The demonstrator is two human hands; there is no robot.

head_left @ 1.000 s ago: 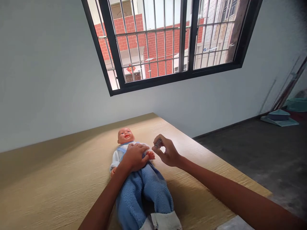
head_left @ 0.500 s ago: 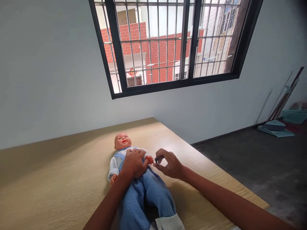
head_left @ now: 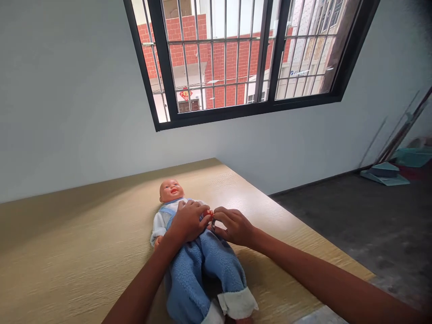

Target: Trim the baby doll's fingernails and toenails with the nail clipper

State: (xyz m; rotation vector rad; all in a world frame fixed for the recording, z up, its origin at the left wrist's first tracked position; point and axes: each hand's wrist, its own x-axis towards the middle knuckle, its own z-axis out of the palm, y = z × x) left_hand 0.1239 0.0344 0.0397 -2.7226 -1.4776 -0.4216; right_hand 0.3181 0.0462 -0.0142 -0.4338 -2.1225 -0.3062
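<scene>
A baby doll [head_left: 216,261] in blue overalls and a white top lies on its back on the wooden table. My left hand [head_left: 191,220] rests over its chest, with thumb and fingers closed round the doll's arm near the wrist. Just past my fingertips the doll's small hand [head_left: 209,213] sticks out. Between the thumb and fingers of my right hand [head_left: 233,226] is a small dark, shiny, curved item [head_left: 213,224], right at the doll's hand. My fingers partly hide it, and its exact kind cannot be made out.
The table [head_left: 84,252] has its right edge beyond my right forearm, above a dark floor [head_left: 330,216]. A barred window [head_left: 216,112] is set in the wall behind. Dustpans [head_left: 384,173], a teal basin [head_left: 413,156] and leaning poles stand at the far right.
My right hand has moved left with the small dark item, from beside the doll's hand right up to it. My left hand keeps its hold on the doll's arm. The view has tipped slightly downward.
</scene>
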